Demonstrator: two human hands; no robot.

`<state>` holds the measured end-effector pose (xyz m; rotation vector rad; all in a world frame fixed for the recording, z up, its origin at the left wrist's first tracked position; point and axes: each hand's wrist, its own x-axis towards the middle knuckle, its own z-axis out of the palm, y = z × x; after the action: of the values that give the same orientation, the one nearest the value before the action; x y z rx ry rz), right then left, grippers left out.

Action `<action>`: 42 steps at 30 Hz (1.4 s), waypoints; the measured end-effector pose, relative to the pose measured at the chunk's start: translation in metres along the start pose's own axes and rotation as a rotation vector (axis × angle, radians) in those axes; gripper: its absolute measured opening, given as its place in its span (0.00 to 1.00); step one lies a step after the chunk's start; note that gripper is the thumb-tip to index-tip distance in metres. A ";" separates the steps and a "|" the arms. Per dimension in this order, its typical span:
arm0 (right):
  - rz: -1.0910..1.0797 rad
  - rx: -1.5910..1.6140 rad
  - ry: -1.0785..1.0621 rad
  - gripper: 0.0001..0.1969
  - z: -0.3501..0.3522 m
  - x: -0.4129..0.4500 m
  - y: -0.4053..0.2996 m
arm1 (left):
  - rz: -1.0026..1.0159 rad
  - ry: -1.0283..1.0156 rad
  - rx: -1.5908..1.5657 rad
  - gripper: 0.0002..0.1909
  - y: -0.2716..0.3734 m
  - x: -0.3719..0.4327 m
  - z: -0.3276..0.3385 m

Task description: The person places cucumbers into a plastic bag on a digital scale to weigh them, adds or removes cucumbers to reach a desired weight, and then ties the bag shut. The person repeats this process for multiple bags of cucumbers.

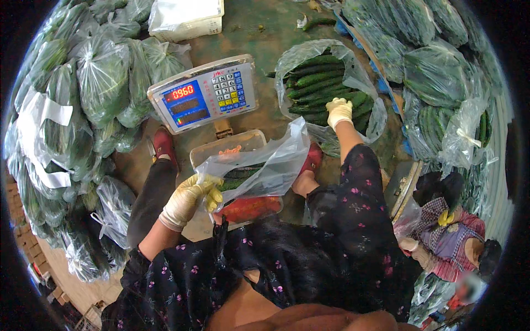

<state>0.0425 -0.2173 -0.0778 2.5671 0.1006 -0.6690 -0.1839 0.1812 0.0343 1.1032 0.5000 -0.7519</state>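
Observation:
My left hand [198,194], in a pale rubber glove, grips the edge of a clear plastic bag [275,161] that has cucumbers [242,176] in it. The bag lies over the platform of a digital scale, whose lit display panel [203,94] stands just beyond. My right hand [340,111], gloved too, rests on the cucumbers [316,80] in a large open plastic bag [374,111] on the floor at the right. Its fingers are curled downward, and whether they hold a cucumber cannot be told.
Tied bags of cucumbers [101,78] are piled at the left, more [434,68] at the right. A white crate [186,27] stands at the top. Orange-red items [248,209] lie in a tray close to my body. A co-worker [449,240] is at the lower right, near another scale [401,186].

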 end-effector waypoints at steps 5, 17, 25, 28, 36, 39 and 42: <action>-0.015 0.700 0.466 0.18 0.002 -0.032 0.036 | 0.068 -0.117 -0.065 0.19 -0.004 0.001 -0.005; -0.750 2.487 0.151 0.16 -0.116 -0.195 0.018 | 0.233 -0.484 -0.300 0.26 -0.009 -0.004 -0.006; -0.739 2.346 -0.529 0.16 -0.021 -0.216 -0.174 | 0.179 -0.480 -0.412 0.27 -0.008 -0.008 -0.005; -0.535 1.512 -0.572 0.22 0.034 -0.212 -0.160 | 0.267 -0.391 -0.376 0.27 -0.002 -0.017 -0.015; -0.539 0.380 -0.424 0.24 -0.025 -0.260 -0.060 | 0.393 -0.360 -0.197 0.28 -0.007 -0.017 -0.022; -0.731 0.372 -0.531 0.21 -0.036 -0.270 -0.055 | 0.378 -0.367 0.013 0.34 -0.024 -0.006 -0.020; -0.869 0.705 -0.566 0.18 -0.058 -0.250 -0.043 | 0.249 -0.282 -0.253 0.37 -0.055 0.013 -0.034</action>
<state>-0.1590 -0.1397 0.0668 2.7577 0.9688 -2.0199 -0.2167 0.1951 -0.0211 0.7894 0.2051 -0.5940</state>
